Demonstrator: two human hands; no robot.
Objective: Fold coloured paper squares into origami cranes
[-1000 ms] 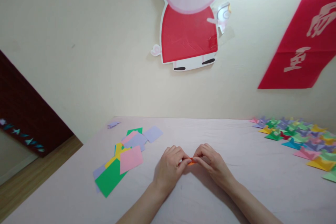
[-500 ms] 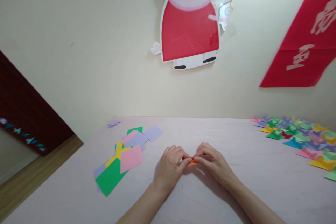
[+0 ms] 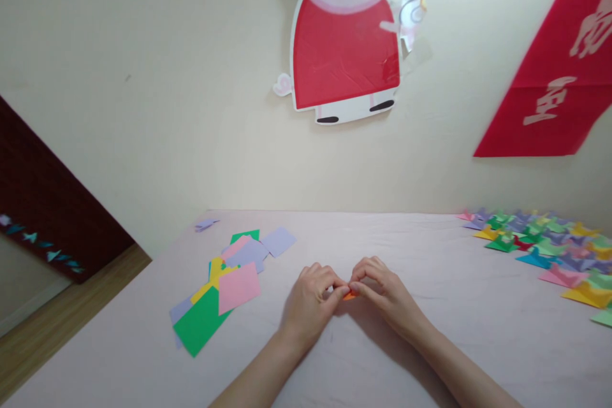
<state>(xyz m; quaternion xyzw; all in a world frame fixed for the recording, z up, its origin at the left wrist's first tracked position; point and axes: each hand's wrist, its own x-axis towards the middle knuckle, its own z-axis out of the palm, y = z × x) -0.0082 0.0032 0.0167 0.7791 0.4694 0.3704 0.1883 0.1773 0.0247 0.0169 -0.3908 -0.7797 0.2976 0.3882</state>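
Observation:
Both my hands meet at the middle of the pale pink table [image 3: 430, 344]. My left hand [image 3: 310, 303] and my right hand [image 3: 382, 293] have their fingers curled and pinched together on a small folded orange paper [image 3: 349, 295]. Only a sliver of the orange paper shows between the fingertips, low on the table surface; the rest is hidden by my fingers.
Loose coloured paper squares [image 3: 224, 290] in green, pink, yellow and lilac lie to the left. Several folded paper figures [image 3: 549, 248] crowd the right far corner. A small lilac piece [image 3: 206, 224] sits at the far left edge. A cartoon cut-out [image 3: 344, 44] and red banner [image 3: 559, 76] hang on the wall.
My hands have stayed in place, the fingertips drawing slightly closer together over the orange paper. The view has tilted a little.

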